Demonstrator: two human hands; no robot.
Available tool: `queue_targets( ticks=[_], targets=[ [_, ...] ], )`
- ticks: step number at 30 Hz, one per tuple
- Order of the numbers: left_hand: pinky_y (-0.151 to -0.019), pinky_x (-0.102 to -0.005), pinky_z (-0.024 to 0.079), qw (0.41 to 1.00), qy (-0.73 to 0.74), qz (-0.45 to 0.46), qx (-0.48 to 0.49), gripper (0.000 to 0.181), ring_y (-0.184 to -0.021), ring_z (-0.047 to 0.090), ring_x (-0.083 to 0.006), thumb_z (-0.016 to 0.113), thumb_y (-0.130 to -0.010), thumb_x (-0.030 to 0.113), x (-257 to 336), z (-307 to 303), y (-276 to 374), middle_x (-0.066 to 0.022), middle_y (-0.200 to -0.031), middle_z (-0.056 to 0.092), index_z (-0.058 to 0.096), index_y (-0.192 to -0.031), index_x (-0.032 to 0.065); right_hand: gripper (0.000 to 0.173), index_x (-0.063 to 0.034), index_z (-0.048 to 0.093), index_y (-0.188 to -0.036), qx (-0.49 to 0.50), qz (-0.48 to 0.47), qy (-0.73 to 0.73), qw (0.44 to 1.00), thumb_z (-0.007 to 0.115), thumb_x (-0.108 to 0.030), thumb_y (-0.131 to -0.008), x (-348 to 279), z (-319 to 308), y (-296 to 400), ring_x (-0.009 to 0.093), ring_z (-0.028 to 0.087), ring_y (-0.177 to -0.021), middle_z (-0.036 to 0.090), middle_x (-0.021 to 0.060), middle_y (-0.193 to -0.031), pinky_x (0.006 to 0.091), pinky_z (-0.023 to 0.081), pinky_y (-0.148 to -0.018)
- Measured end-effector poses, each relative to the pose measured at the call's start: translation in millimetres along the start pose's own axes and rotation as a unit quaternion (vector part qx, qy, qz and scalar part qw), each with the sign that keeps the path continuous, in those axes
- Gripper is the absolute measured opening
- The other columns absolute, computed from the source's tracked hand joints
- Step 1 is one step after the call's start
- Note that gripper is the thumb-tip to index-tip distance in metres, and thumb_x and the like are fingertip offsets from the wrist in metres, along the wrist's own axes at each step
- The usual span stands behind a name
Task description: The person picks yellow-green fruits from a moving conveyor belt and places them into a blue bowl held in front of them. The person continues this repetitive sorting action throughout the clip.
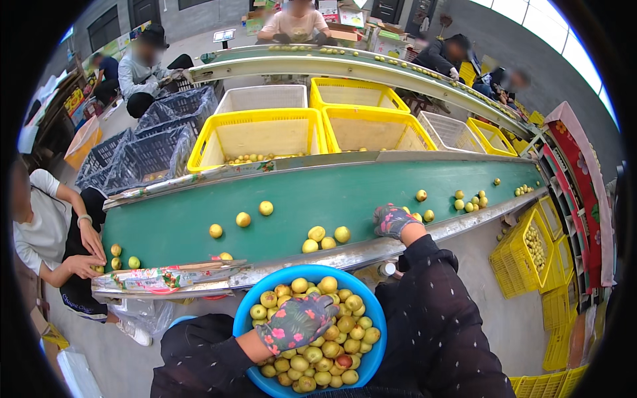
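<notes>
A blue plastic basin (309, 269) full of yellow-green round fruit (312, 354) sits at my lap. Over the fruit lies my left hand (298, 321), in a grey floral glove, palm down; whether its fingers hold a fruit is hidden. My right hand (391, 220), in a like glove, rests on the green conveyor belt (298, 194) near its front edge, fingers curled and their undersides hidden. Just right of it lie several fruits (428, 215). To its left, another small group of fruit (327, 243) lies on the belt, with a few scattered farther left.
A metal rail (448, 230) edges the belt in front. At the left, a person's hands (82, 263) touch fruit at the belt's end. Yellow crates (259, 118) stand behind the belt, and more yellow crates (512, 258) at the right. People sit along a second conveyor (298, 63).
</notes>
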State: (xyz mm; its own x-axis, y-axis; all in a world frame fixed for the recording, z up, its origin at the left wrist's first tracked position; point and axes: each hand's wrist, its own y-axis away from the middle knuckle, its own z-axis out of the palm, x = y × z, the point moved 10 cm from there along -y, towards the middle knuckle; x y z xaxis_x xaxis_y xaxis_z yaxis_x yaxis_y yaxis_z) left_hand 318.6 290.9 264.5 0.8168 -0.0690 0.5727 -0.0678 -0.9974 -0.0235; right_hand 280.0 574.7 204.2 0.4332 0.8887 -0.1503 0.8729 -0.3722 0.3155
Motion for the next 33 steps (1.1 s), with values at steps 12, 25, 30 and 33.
queue_targets(
  ticks=[12,25,30,33],
  targets=[
    [-0.093,-0.038,0.048,0.996,0.08,-0.016,0.045,0.034,-0.109,0.059,-0.0295,0.055,-0.096,0.029,-14.6,-21.0,-10.1,-0.0146,-0.116,0.063,0.061,-0.119,0.0046,0.037,-0.0065,0.059,-0.123,-0.063,-0.154,-0.317,0.934,0.059,-0.018,-0.089,-106.7,11.5,-5.8,0.019,0.063,-0.08,0.066,0.0039,-0.092,0.0332,0.052,-0.075],
    [-0.094,-0.0418,0.045,0.916,-0.165,-0.307,0.197,0.031,-0.106,0.057,-0.035,0.059,-0.085,0.017,-179.5,-161.7,62.8,-0.0157,-0.112,0.06,0.059,-0.114,0.0081,0.03,-0.0116,0.065,-0.117,0.235,0.157,-0.441,0.852,0.055,-0.009,-0.09,130.0,-33.1,-12.6,0.011,0.062,-0.071,0.065,0.004,-0.096,0.0278,0.05,-0.052],
    [-0.113,-0.0427,0.032,0.892,-0.076,-0.393,0.209,0.077,-0.137,0.034,-0.0394,0.058,-0.077,0.012,-239.2,-166.2,86.3,-0.022,-0.15,0.03,0.031,-0.149,0.0188,0.038,-0.01,0.06,-0.126,0.222,0.227,-0.507,0.801,0.053,-0.006,-0.088,159.4,-23.8,1.5,0.013,0.061,-0.072,0.064,0.005,-0.104,0.0282,0.049,-0.051],
    [-0.111,-0.043,0.034,0.92,-0.111,-0.325,0.188,0.069,-0.132,0.04,-0.038,0.058,-0.075,0.01,-272.2,-148.3,61.4,-0.0213,-0.143,0.041,0.042,-0.142,0.0181,0.047,-0.0101,0.057,-0.13,0.233,0.186,-0.451,0.841,0.057,-0.005,-0.083,160.9,-31.8,5.5,0.02,0.063,-0.075,0.064,0.0111,-0.12,0.0316,0.052,-0.057]
  ],
)
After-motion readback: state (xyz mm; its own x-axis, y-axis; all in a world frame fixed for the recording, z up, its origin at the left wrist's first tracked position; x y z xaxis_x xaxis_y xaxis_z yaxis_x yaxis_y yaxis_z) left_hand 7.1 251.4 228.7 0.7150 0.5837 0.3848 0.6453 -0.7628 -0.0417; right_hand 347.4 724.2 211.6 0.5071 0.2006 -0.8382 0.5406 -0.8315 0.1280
